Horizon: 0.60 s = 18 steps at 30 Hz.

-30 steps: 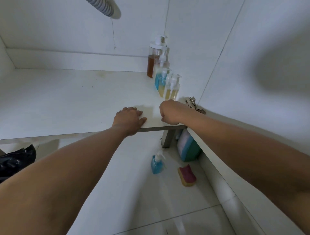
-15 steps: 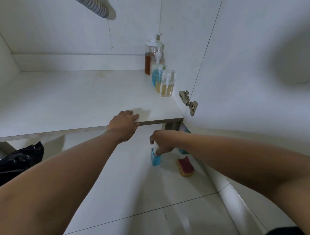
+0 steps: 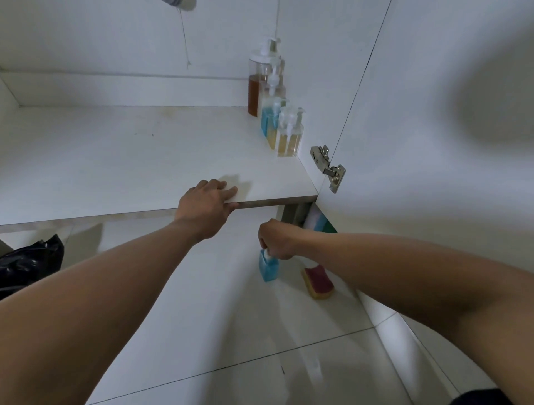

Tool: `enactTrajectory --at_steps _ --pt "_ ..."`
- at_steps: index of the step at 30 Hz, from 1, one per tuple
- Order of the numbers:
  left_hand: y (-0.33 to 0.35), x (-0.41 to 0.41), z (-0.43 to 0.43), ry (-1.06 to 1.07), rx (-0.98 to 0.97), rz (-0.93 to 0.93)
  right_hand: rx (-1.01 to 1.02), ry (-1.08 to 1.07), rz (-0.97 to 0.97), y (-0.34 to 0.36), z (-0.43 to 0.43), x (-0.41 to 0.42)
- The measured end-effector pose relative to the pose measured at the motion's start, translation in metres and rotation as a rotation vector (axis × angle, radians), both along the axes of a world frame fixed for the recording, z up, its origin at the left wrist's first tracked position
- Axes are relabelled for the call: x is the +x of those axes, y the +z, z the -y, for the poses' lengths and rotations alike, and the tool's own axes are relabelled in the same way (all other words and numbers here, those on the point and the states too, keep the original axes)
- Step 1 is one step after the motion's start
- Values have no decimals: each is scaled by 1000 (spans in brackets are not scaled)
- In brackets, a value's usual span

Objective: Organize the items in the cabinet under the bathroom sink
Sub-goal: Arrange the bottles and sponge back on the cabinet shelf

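Note:
Along the right wall of the white cabinet floor [image 3: 115,162] stands a row of pump bottles: a tall amber one [image 3: 257,86] at the back, a blue one [image 3: 267,123] and a yellow one [image 3: 289,138] at the front. My left hand [image 3: 206,202] rests flat on the cabinet floor's front edge, thumb under the edge. My right hand [image 3: 276,240] is below the cabinet, fingers curled round the pump top of a small blue bottle [image 3: 268,267] standing on the floor tiles. A red and yellow sponge [image 3: 318,281] lies to its right.
The open cabinet door [image 3: 433,115] with its metal hinge [image 3: 328,167] stands at the right. A blue and white pack [image 3: 318,224] sits under the cabinet by its leg. A black bag [image 3: 29,266] lies at the left. A grey drain hose [image 3: 180,3] hangs above.
My right hand left the cabinet floor's front edge, dropped to the tiles and closed on the small blue bottle's pump. My left hand stayed on the edge.

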<state>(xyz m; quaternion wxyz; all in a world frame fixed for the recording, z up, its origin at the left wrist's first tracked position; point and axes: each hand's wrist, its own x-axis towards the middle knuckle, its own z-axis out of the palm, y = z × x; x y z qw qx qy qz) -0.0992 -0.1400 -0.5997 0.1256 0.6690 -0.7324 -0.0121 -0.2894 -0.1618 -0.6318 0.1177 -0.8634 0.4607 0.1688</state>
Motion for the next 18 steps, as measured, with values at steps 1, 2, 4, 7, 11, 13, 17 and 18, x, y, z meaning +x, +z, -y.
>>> enactTrajectory --at_steps 1,2,4,7,11,13,17,18 --pt "-2 0 0 4 -6 -14 1 0 5 1 1 -1" --pt "-4 -1 -1 5 -15 -30 3 1 13 3 1 -3" --pt "-13 -4 -4 -9 -52 -51 7 7 9 9 4 -7" --pt "-30 -13 -17 -9 -114 -41 21 25 -4 17 14 -13" --pt "-51 -32 -49 -47 -229 -40 -14 104 -48 28 18 -20" --pt "-63 -40 -60 -94 -264 -28 -39 121 -34 32 20 -24" --pt "-73 -48 -58 -46 -211 32 -91 119 -3 30 22 -30" --pt "-72 -48 -57 -39 -215 43 -101 121 0 30 22 -30"
